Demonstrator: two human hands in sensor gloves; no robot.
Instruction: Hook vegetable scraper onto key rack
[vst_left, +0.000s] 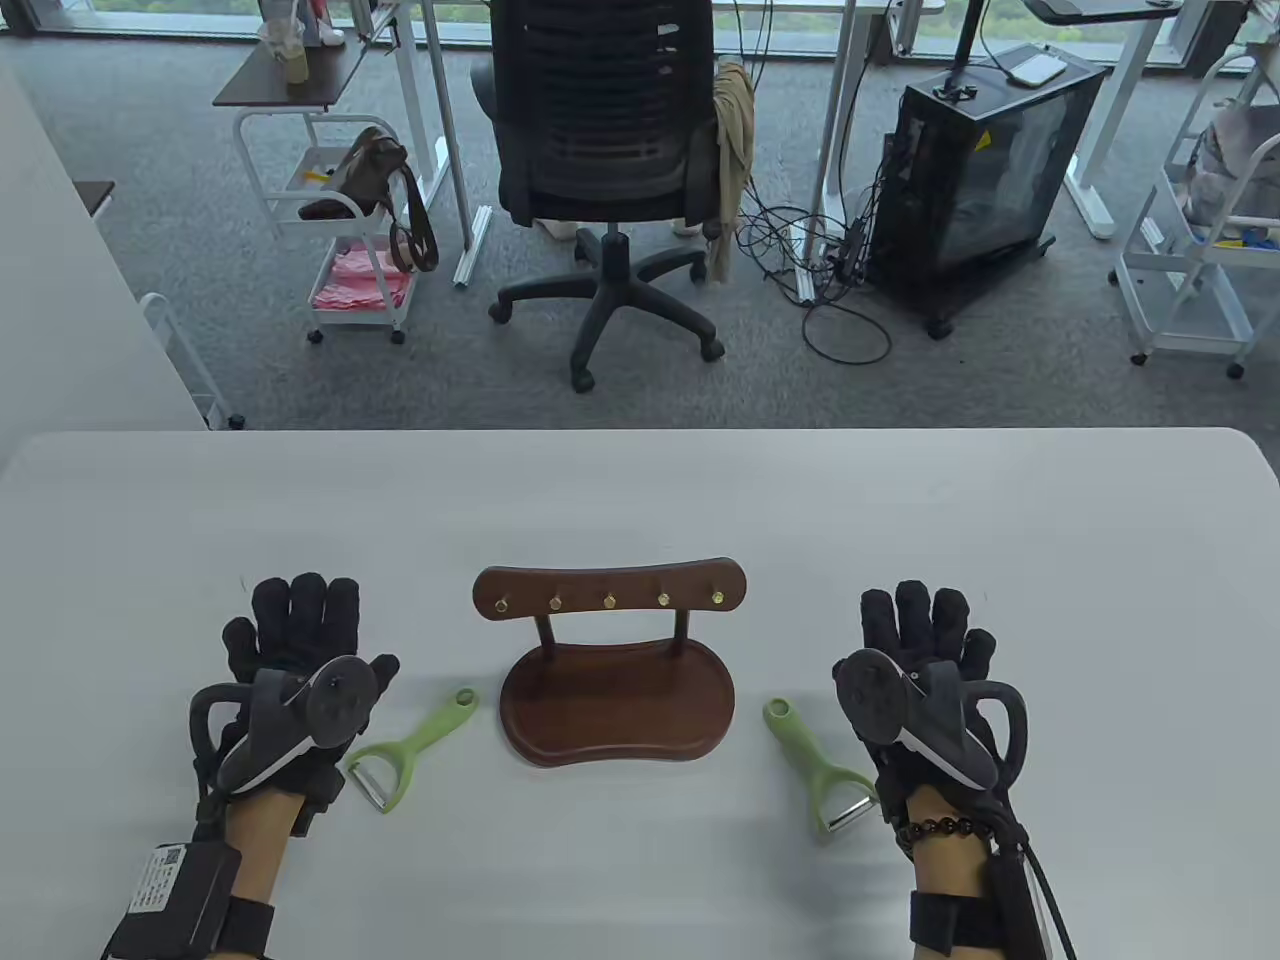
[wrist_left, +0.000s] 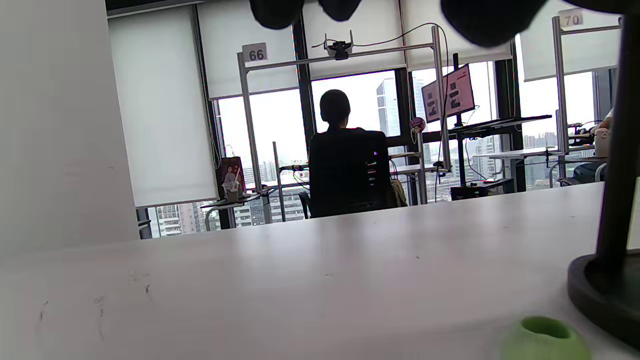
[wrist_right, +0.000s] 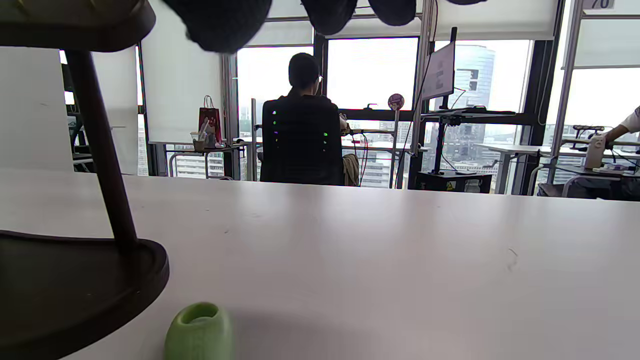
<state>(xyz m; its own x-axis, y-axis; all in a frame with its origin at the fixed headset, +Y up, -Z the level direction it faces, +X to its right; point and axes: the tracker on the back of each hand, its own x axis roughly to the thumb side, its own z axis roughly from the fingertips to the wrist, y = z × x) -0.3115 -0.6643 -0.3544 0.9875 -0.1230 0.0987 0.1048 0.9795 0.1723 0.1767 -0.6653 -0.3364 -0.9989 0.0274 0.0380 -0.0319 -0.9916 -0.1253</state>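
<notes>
A dark wooden key rack with several brass hooks stands at the table's middle. A green scraper lies left of it, blade toward me, and a second green scraper lies right of it. My left hand rests flat on the table just left of the left scraper, fingers spread, holding nothing. My right hand rests flat just right of the right scraper, also holding nothing. The left wrist view shows the scraper's handle end and the rack's base. The right wrist view shows the other handle end and the base.
The white table runs to its far edge. Beyond it are an office chair, a rolling cart, a black computer case and floor cables.
</notes>
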